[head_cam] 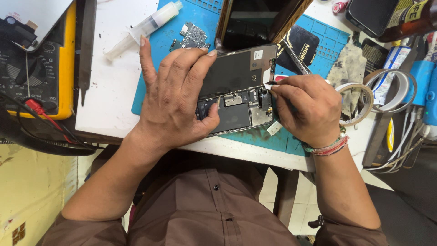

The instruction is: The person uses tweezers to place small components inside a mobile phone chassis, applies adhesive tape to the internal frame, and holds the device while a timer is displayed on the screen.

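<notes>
A person sits at a white workbench [109, 86], seen from above by a head camera. An opened smartphone [236, 89] lies with its back cover off on a blue repair mat [205, 23], close to the near edge of the bench, its battery and circuit parts exposed.

The left hand [175, 98] presses flat over the left half of the phone, fingers spread on the dark battery, thumb hooked at the lower edge, pinning it down rather than gripping it. The right hand [309, 109] is closed in a pinch around metal tweezers [298, 64], their tips working at a small connector near the phone's right edge.

Judging from this, the work is at the stage of fine handling inside the phone: lifting or seating a tiny part or cable. The next move seems to call for a steady, light touch with the tweezers while the phone is kept from sliding.

Around them: a syringe [145, 27] and a small loose circuit board [193, 35] toward the far edge, a yellow multimeter [41, 68] at the far left corner, and rolls of tape [364, 102] at the right edge.
</notes>
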